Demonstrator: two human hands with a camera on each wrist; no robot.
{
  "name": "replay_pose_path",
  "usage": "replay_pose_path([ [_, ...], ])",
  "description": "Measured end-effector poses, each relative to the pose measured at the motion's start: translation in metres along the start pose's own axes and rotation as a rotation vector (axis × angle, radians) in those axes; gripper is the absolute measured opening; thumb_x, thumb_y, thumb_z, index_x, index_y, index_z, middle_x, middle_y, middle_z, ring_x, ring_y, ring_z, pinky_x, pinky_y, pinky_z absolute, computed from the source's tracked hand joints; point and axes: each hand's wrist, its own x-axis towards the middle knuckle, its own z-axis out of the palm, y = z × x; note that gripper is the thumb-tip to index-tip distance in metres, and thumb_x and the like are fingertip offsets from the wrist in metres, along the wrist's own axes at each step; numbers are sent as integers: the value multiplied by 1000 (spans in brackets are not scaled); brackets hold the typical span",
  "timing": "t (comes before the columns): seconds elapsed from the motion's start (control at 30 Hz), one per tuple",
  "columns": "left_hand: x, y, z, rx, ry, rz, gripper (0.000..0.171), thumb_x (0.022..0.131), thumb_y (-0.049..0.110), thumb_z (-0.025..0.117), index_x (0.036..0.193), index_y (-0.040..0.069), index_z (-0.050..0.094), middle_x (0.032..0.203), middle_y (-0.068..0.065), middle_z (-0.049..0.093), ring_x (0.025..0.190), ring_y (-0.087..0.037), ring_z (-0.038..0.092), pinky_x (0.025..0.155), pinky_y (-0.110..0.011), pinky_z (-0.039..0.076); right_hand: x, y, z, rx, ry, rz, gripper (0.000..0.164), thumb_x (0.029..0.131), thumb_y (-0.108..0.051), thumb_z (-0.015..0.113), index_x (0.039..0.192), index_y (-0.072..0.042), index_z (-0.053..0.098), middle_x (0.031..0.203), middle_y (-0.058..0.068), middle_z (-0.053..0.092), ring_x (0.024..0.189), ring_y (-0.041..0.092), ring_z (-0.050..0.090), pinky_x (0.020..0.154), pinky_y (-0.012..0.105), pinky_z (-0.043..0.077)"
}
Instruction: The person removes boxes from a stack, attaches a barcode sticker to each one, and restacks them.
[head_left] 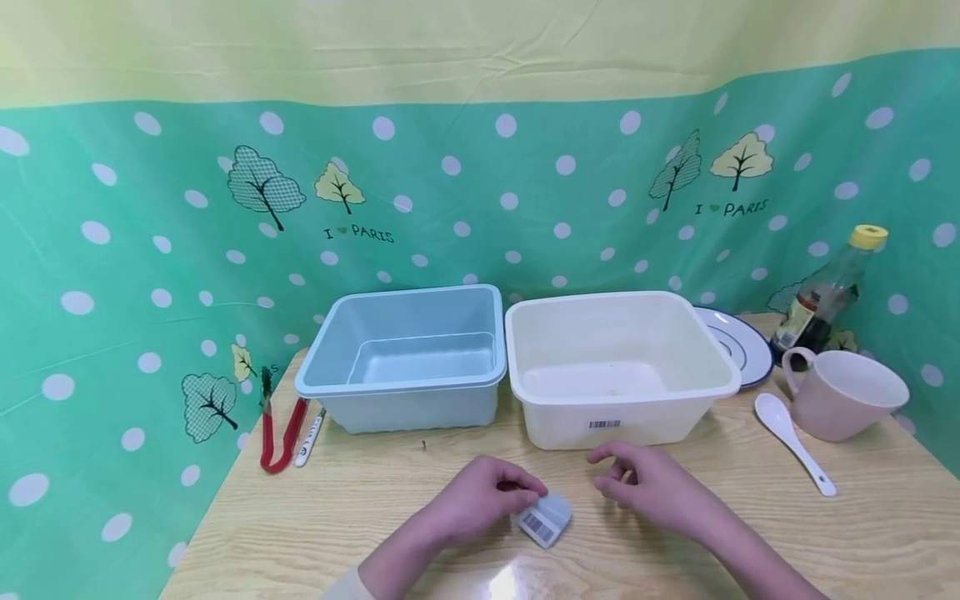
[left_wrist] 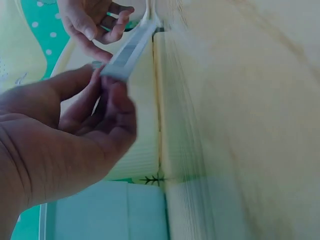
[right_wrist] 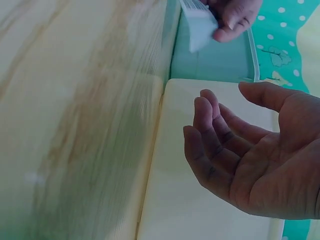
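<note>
My left hand (head_left: 487,502) pinches a small, flat, pale blue-grey packet-like piece with a barcode label (head_left: 546,521) between thumb and fingers, low over the front of the table. In the left wrist view the labelled piece (left_wrist: 127,57) is seen nearly edge-on, sticking out beyond the fingertips. The right wrist view shows its pale face (right_wrist: 200,25), with the barcode towards the top. My right hand (head_left: 648,483) is held just to the right of it, fingers loosely bent and holding nothing; its palm (right_wrist: 265,160) is bare in the right wrist view.
Behind the hands stand a blue basin (head_left: 420,408) and a white basin (head_left: 607,421), side by side. Red-handled tongs (head_left: 281,450) and a white marker (head_left: 309,442) lie left. On the right are a plate (head_left: 738,342), a sauce bottle (head_left: 813,312), a mug (head_left: 843,396) and a white spoon (head_left: 793,442).
</note>
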Motion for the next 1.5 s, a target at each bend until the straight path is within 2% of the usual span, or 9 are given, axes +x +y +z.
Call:
replay_pose_path([
  [0.27, 4, 8, -4, -185, 230, 18, 10, 88, 17, 79, 96, 11, 78, 94, 1, 73, 84, -17, 67, 76, -33, 58, 0, -3, 6, 21, 6, -53, 37, 94, -21, 72, 126, -5, 65, 84, -2, 63, 69, 15, 60, 55, 28, 50],
  [0.47, 4, 15, -5, -369, 321, 42, 19, 86, 8, 78, 104, 4, 74, 97, -9, 70, 83, -22, 70, 77, -38, 60, 2, -14, 15, 198, -3, -44, 36, 96, -26, 70, 123, -2, 65, 94, 5, 68, 82, 22, 64, 65, 33, 56],
  [0.6, 0, 20, -5, -418, 334, 54, 24, 85, 6, 78, 109, 2, 73, 100, -11, 69, 85, -23, 71, 79, -40, 60, 4, -22, 22, 335, -40, -49, 35, 97, -23, 69, 120, 3, 65, 97, 11, 70, 84, 27, 66, 68, 40, 60],
  [0.8, -3, 25, -3, -435, 292, 85, 22, 86, 3, 77, 107, 1, 72, 100, -12, 67, 82, -24, 73, 76, -33, 60, 6, -23, 31, 447, -99, -76, 18, 97, -10, 66, 107, 6, 67, 92, 14, 70, 80, 24, 66, 70, 36, 60],
  [1.07, -4, 27, -6, -448, 291, 98, 15, 89, 4, 74, 102, -3, 72, 97, -13, 69, 79, -22, 70, 75, -33, 60, 8, -25, 31, 434, -122, -87, 20, 97, -11, 66, 108, 6, 67, 92, 15, 69, 82, 26, 66, 70, 34, 59],
  [1.17, -5, 28, -6, -485, 293, 89, 17, 89, 3, 74, 103, -6, 72, 95, -13, 70, 76, -21, 70, 74, -33, 61, 10, -33, 31, 348, -10, -58, 29, 94, -18, 72, 115, 2, 65, 98, 11, 67, 86, 25, 64, 71, 35, 58],
  [1.3, -5, 30, -7, -507, 318, 76, 16, 89, 3, 74, 102, -6, 72, 96, -14, 69, 74, -21, 70, 72, -34, 61, 9, -43, 34, 172, 268, -97, 28, 88, -16, 79, 112, -10, 66, 106, 0, 63, 93, 18, 61, 79, 37, 56],
  [1.4, -7, 32, -8, -514, 321, 73, 15, 89, 4, 74, 102, -5, 73, 97, -15, 69, 74, -23, 71, 73, -36, 61, 6, -47, 39, 16, 441, -272, 26, 82, -8, 84, 100, -20, 70, 105, -10, 62, 95, 13, 60, 83, 36, 54],
  [1.5, -9, 35, -7, -536, 303, 86, 16, 90, 3, 74, 101, -7, 72, 97, -16, 69, 75, -24, 71, 74, -37, 61, 4, -47, 45, -87, 522, -485, 30, 76, -6, 88, 93, -27, 72, 102, -16, 60, 95, 10, 58, 81, 31, 53],
])
